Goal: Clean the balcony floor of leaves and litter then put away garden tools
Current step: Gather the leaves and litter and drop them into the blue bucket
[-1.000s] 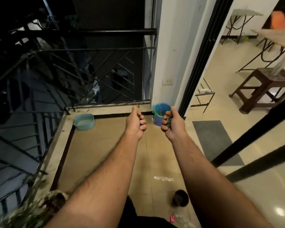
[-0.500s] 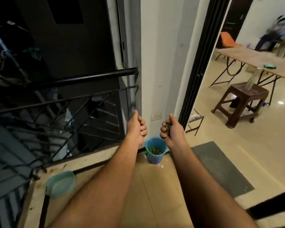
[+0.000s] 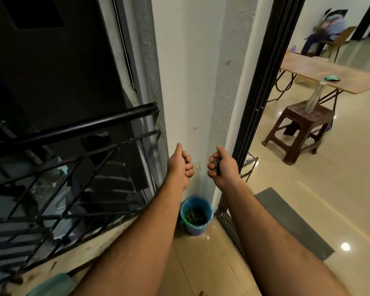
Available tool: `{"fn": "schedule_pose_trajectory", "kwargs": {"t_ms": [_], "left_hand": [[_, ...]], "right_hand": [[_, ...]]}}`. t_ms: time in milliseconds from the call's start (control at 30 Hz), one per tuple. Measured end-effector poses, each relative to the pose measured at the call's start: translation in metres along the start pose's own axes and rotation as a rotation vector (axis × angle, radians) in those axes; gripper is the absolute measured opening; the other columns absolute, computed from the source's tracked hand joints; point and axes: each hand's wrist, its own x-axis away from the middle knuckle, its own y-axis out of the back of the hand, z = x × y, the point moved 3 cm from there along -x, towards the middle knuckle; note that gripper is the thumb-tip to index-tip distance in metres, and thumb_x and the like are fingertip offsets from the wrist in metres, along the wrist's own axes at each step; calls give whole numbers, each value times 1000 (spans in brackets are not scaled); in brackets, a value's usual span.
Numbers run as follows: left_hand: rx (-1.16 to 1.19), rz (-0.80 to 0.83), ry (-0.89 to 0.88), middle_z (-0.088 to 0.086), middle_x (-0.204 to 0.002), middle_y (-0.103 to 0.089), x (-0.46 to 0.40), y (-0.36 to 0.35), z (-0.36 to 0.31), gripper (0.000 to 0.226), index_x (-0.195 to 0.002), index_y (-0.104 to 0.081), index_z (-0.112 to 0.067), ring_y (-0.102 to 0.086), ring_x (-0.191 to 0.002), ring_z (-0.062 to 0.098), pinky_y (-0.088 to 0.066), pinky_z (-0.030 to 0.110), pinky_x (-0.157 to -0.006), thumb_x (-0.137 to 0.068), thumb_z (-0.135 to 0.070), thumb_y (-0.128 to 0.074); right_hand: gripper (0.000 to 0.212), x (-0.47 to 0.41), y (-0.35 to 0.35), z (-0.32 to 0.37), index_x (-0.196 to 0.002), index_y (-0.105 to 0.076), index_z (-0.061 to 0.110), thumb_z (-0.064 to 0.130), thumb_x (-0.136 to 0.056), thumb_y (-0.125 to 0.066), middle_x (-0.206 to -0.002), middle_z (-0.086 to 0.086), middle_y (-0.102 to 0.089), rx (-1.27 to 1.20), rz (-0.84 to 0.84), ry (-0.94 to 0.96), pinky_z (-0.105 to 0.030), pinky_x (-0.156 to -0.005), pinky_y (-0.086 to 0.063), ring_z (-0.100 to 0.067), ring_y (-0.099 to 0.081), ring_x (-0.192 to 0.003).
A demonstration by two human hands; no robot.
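Two hands, left hand (image 3: 179, 165) and right hand (image 3: 220, 167), are showing. One blue bucket (image 3: 196, 214) is sitting below the fingers (image 3: 212, 166). One stool (image 3: 299, 129) and one table (image 3: 329, 73) are standing right of them.

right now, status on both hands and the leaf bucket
Left hand and right hand both fisted on leaf scraps. Blue bucket below on the floor, leaves already inside. Nothing between hands and bucket.

left hand (image 3: 181, 165) contents mostly hidden in fist; teal basin (image 3: 51, 285) cut off at bottom edge; seated person (image 3: 329, 26) blurred.
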Motion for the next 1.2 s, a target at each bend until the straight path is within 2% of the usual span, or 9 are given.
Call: {"fn": "schedule_pose_trajectory", "kwargs": {"t_ms": [300, 733, 967, 1200], "left_hand": [[-144, 59, 124, -5, -53, -41, -109, -34, -1, 40, -71, -41, -21, -27, -38, 7, -17, 20, -35, -103, -45, -44], [-495, 321, 396, -5, -53, -44, -243, -43, 6, 40, -72, -42, -20, -32, -41, 8, -21, 21, -37, -103, -44, -44], [-669, 339, 494, -1, -62, -48, -276, -24, 46, 37, -75, -47, -19, -41, -48, 10, -29, 25, -43, -104, -42, -44], [-872, 248, 539, -1, -65, -51, -305, 22, 100, 32, -81, -55, -17, -44, -50, 11, -35, 24, -42, -105, -33, -42]], "right_hand": [[33, -98, 1, 1, -71, -49, 18, 34, -100, -53, -60, 0, -50, -9, -142, -45, -22, -40, -26, -12, -42, -48], [37, -188, -5, -27, -68, -45, 17, 33, -101, -51, -58, -1, -47, -215, -510, 23, -23, -40, -21, -12, -37, -46], [37, -201, 21, -76, -69, -46, 18, 35, -102, -47, -61, -1, -46, -286, -613, -68, -23, -40, -22, -12, -36, -48], [38, -214, 56, -126, -73, -49, 17, 37, -104, -41, -61, -1, -48, -375, -694, -164, -23, -42, -24, -12, -38, -48]]}}
